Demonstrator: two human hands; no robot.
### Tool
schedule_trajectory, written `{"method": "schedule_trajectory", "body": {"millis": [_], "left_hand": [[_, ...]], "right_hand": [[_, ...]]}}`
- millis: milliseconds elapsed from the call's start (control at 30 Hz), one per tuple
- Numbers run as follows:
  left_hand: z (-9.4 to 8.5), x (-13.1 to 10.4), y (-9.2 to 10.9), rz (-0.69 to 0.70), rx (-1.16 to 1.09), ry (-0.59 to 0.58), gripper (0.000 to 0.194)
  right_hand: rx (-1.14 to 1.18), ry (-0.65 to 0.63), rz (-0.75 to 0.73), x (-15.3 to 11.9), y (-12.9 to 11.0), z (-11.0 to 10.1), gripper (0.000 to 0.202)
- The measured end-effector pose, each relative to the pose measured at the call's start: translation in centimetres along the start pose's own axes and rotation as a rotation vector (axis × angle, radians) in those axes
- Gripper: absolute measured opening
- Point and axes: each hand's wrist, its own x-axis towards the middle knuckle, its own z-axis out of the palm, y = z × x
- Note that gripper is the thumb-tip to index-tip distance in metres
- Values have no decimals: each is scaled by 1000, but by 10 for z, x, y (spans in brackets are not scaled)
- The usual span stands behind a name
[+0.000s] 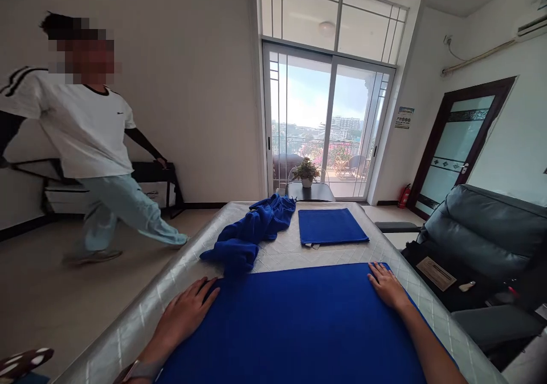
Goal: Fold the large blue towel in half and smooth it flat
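Note:
A blue cloth [294, 321] lies spread flat over the near part of the table. My left hand [186, 310] rests on its far left corner, fingers stretched out. On the far right corner lies my right hand [387, 284], flat with the fingers apart. Just beyond the left hand is a crumpled blue cloth [256, 230], heaped loosely toward the far edge. To its right sits a neatly folded blue cloth [332, 226], with small white tags at its near edge.
A pale quilted cover [282, 256] shows on the table. At left a person [89, 127] walks on the floor. A dark armchair [491, 230] holding small items stands at right. Beyond the table are a potted plant [306, 173] and sliding glass doors [329, 116].

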Motion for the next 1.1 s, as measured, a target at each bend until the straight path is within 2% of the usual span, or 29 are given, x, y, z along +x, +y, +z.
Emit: {"method": "schedule_trajectory", "body": {"millis": [267, 433, 667, 867, 1000, 1100], "left_hand": [[-6, -3, 1, -41, 25, -102, 61], [-5, -3, 0, -33, 29, -75, 61], [-12, -3, 14, -48, 30, -47, 64], [-12, -3, 16, -33, 27, -36, 64], [-13, -4, 18, -26, 17, -36, 62], [-13, -4, 18, -33, 12, -33, 61]], "right_hand": [[29, 12, 60, 3, 15, -4, 66], [24, 20, 60, 1, 15, -5, 66], [11, 51, 69, 4, 17, -1, 65], [-52, 89, 171, -3, 18, -7, 65], [-100, 141, 178, -13, -4, -23, 64], [-70, 143, 54, -20, -45, -32, 61]]}}
